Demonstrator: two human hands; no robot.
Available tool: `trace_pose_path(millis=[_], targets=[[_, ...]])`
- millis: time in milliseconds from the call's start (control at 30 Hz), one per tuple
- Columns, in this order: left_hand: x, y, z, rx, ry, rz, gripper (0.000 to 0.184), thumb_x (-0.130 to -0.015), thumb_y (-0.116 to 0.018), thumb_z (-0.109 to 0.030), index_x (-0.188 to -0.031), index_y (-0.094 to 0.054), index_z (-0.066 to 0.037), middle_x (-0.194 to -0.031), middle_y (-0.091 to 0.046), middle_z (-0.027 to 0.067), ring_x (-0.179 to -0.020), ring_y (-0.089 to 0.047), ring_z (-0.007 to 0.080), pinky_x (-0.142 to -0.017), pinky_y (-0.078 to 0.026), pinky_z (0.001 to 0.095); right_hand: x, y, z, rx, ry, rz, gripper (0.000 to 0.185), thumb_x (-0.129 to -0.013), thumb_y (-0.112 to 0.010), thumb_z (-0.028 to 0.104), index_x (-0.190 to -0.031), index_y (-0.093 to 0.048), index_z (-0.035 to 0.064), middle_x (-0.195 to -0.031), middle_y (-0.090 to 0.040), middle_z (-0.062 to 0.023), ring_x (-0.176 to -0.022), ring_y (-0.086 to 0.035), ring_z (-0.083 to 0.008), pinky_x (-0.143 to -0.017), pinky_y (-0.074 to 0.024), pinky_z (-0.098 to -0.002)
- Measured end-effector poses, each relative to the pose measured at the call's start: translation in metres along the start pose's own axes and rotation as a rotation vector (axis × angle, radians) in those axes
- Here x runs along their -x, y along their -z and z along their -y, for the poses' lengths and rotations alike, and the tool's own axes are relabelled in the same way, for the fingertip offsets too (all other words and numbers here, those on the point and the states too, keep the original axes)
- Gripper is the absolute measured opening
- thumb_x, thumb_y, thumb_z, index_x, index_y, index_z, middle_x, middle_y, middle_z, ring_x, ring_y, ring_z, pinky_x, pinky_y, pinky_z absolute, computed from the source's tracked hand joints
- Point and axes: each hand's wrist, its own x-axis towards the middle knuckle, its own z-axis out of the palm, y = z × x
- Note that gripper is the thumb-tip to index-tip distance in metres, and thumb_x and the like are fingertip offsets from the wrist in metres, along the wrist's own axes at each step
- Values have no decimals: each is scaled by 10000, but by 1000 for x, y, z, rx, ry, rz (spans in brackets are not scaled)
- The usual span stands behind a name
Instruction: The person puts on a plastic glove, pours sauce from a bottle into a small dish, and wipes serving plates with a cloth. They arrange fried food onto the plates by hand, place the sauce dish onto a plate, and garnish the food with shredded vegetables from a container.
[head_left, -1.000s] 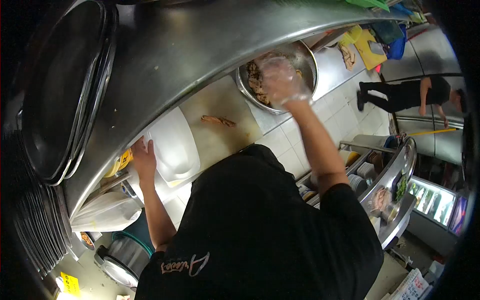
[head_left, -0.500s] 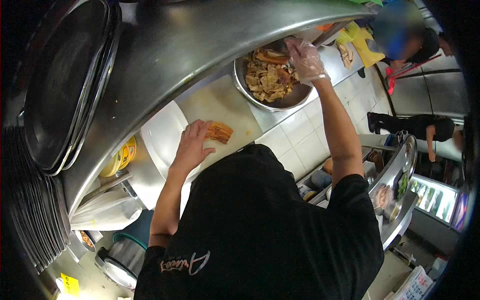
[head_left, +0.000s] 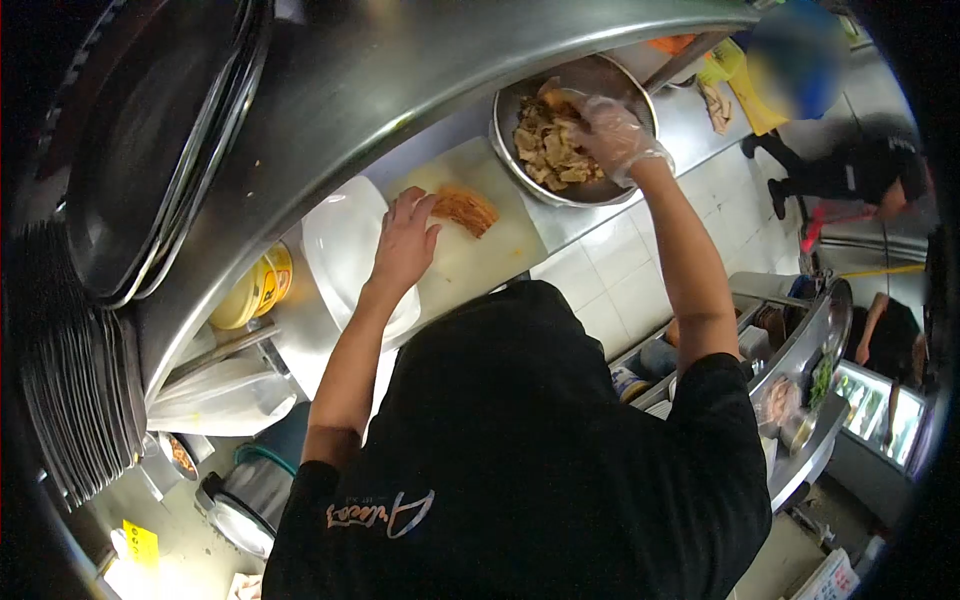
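A browned slab of cooked meat (head_left: 465,210), which looks like pork belly, lies on a pale cutting board (head_left: 470,265). My left hand (head_left: 405,240) is bare and open at the slab's left end, thumb apart; whether the fingertips touch the meat is unclear. A white plate (head_left: 340,235) lies to the left, partly under that hand. My right hand (head_left: 615,140), in a clear plastic glove, reaches into a metal bowl (head_left: 497,130) of cut meat pieces (head_left: 550,155). Its fingertips are down by the meat and partly hidden, so their grip cannot be made out.
A steel shelf (head_left: 400,75) runs above the counter, with dark trays (head_left: 150,150) stacked at its left. A yellow tub (head_left: 262,285) sits below it. Yellow boards (head_left: 755,100) lie on the far right counter. Other people (head_left: 870,165) stand at the right; a steel trolley (head_left: 800,390) is behind me.
My right hand has moved from the bowl's far rim down into the meat. My left hand stays by the slab. The whole view has shifted, and a person at the right has moved.
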Motion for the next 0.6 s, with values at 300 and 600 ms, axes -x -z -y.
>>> trace_pose_path(millis=[300,600], targets=[[88,48,69,-99,238,-256,360,-871,-670,-122,-1212,-587,-43,-1288,-529,192,-1221,-478,382,-1052,-390,468,4,24,-7,-526,-286,-368,465,-958,-557,382,-1299,-591,68,-1199,-628,-212,-1109,-598,-354,-945,-468,-431],[136,54,111,-108,497,-297,456,-949,-616,-218,-1307,-484,32,-1289,-504,274,-1236,-451,440,-1040,-385,485,28,-61,142,-46,402,-54,364,-1003,-425,287,-1266,-593,98,-1252,-594,-173,-1144,-575,-333,-1003,-457,-442]])
